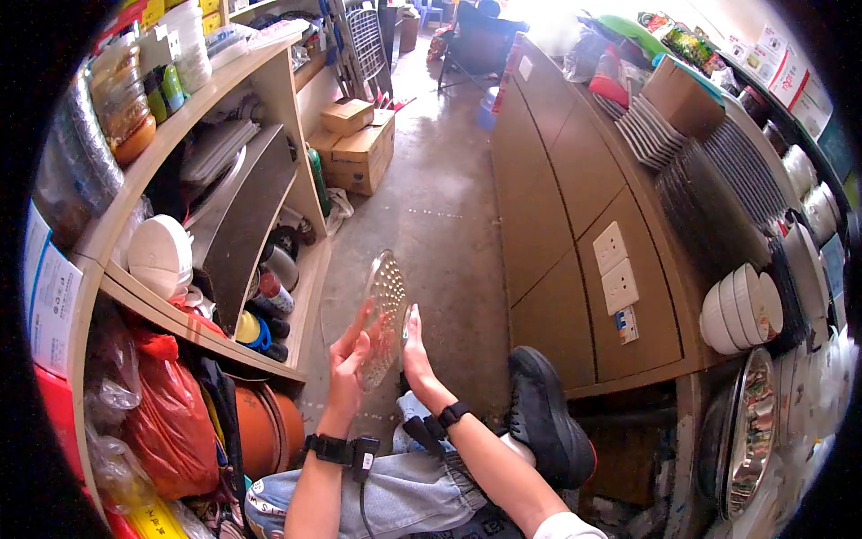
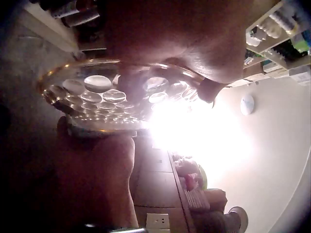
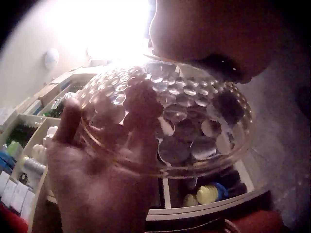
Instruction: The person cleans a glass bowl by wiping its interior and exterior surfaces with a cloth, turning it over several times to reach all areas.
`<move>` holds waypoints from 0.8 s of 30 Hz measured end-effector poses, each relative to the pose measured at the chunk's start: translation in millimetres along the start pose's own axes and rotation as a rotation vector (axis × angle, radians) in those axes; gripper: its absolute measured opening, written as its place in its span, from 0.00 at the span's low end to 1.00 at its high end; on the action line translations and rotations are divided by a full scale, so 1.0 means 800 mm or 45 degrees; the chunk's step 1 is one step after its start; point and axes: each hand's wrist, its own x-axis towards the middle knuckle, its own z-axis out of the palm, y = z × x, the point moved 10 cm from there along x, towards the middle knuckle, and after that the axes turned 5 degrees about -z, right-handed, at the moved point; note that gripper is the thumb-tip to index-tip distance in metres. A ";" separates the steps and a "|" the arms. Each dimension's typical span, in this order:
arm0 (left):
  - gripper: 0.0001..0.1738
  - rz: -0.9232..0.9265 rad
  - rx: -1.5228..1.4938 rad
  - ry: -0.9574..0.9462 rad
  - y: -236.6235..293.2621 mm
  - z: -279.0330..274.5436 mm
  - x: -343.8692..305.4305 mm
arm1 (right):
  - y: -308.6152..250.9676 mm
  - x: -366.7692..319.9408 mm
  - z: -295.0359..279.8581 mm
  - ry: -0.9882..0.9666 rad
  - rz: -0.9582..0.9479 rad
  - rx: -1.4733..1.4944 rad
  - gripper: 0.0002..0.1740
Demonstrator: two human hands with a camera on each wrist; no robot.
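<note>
A clear glass bowl with rounded dimples stands on edge between my two hands above the floor. My left hand holds it from the rim side, and its fingers show through the glass bowl in the right wrist view. My right hand lies against the dimpled outer side, fingers straight and pointing up. The left wrist view has the bowl between the left hand above and the right hand below. Strong backlight washes out part of the glass there.
Wooden shelving with packed goods lines the left side. On the right, a cabinet carries stacked plates and white bowls. Cardboard boxes stand farther along the floor. A red bag and a black shoe are nearby.
</note>
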 end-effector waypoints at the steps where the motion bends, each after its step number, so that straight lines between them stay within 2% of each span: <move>1: 0.32 0.034 0.041 -0.007 0.005 0.002 0.000 | -0.004 -0.001 0.004 -0.008 -0.042 -0.068 0.39; 8: 0.31 0.023 -0.066 0.084 0.013 -0.004 0.001 | -0.031 -0.013 0.023 -0.025 -0.263 -0.353 0.38; 12: 0.32 0.047 0.090 0.032 0.017 0.006 0.002 | -0.048 -0.017 0.025 -0.017 -0.316 -0.393 0.37; 17: 0.32 -0.012 0.045 -0.062 0.007 0.016 0.003 | -0.104 -0.026 0.019 0.031 -0.561 -0.454 0.33; 24: 0.31 -0.057 0.087 -0.135 -0.005 0.026 0.004 | -0.120 -0.026 0.001 0.142 -0.566 -0.461 0.31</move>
